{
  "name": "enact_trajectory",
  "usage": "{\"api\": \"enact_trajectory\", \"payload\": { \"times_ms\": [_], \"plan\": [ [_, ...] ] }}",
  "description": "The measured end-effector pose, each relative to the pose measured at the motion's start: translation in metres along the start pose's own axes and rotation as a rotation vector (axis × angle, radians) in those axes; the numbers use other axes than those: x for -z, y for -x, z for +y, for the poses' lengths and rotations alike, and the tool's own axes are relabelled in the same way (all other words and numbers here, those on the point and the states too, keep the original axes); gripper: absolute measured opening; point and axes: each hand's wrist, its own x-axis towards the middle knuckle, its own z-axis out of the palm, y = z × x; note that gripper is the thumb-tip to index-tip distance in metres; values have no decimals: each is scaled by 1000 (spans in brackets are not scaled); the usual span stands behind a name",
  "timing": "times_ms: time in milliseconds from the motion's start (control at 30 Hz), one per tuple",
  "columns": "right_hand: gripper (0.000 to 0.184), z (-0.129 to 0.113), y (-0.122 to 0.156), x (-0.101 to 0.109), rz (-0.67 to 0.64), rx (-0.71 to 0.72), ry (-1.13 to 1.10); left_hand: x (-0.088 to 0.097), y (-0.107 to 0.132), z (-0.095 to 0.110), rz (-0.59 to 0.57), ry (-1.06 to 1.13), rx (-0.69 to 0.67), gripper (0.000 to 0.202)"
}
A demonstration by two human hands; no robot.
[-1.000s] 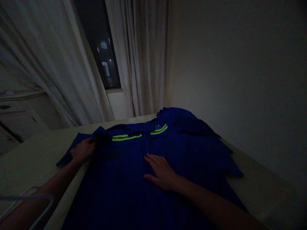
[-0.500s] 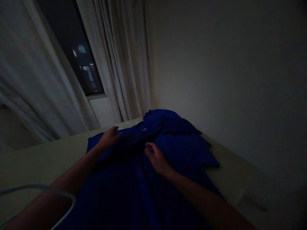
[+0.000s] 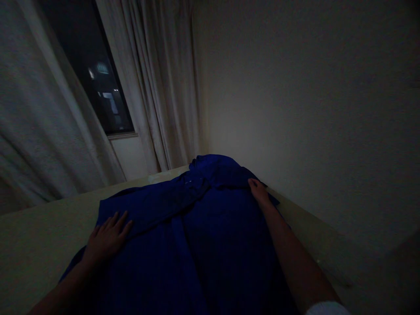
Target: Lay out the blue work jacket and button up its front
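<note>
- Pressing flat at the left, the left hand lies open, fingers spread and released on the folded-over band of the blue work jacket, an even way to hold cloth down.
- The jacket lies mid-table, bunched at its far end.
- The right hand reaches its far right edge; whether those fingers grasp cloth, I cannot tell.
- The pale tabletop gives wide room leftward, only a narrow strip rightward before the wall.
</note>
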Motion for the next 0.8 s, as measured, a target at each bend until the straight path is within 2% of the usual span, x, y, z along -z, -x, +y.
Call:
{"api": "enact_trajectory", "payload": {
  "times_ms": [133,233,300,333,367,433,467,533,567,633,700,767,800],
  "plan": [
    [34,-27,-13,-21,20,27,35,1,9,15,10,-60,35,77],
    [46,-68,-16,-43,121,71,48,8,13,18,95,-8,60,75],
    [50,-100,-2,-65,150,207,53,13,14,18,145,93,95,76],
    [49,-115,12,-78,107,336,64,16,14,17,166,160,122,76],
    [46,-127,29,-91,12,507,86,19,14,17,193,235,155,75],
    [41,-139,73,-118,-326,882,166,24,14,15,255,430,234,70],
    [40,-139,96,-128,-516,1024,223,27,14,14,278,557,287,68],
    [40,-128,138,-142,-819,1174,334,36,11,9,289,792,390,73],
    [40,-119,154,-144,-921,1206,362,41,9,7,273,890,435,80],
    [40,-103,175,-143,-1040,1237,356,53,4,1,214,1044,509,94],
    [43,-95,181,-137,-1071,1248,323,63,-3,-3,126,1117,570,92],
    [47,-98,176,-131,-1017,1224,326,70,-9,-5,63,1063,616,79],
    [49,-102,170,-129,-948,1188,332,72,-12,-5,63,987,621,75]
  ]
}}
